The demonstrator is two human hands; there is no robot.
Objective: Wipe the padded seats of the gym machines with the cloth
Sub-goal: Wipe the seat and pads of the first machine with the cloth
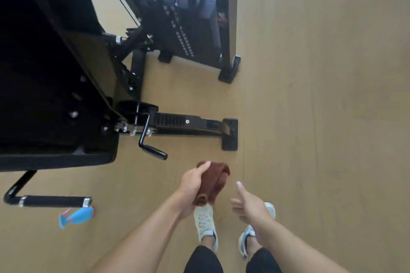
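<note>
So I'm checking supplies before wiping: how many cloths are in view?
1. A brown cloth is bunched in the left hand, above the wooden floor. The right hand holds nothing. Others may be hidden behind the black machine.

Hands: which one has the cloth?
The left hand. It grips the bunched brown cloth above the floor. The right hand is beside it, empty, thumb raised, not touching the cloth.
</note>
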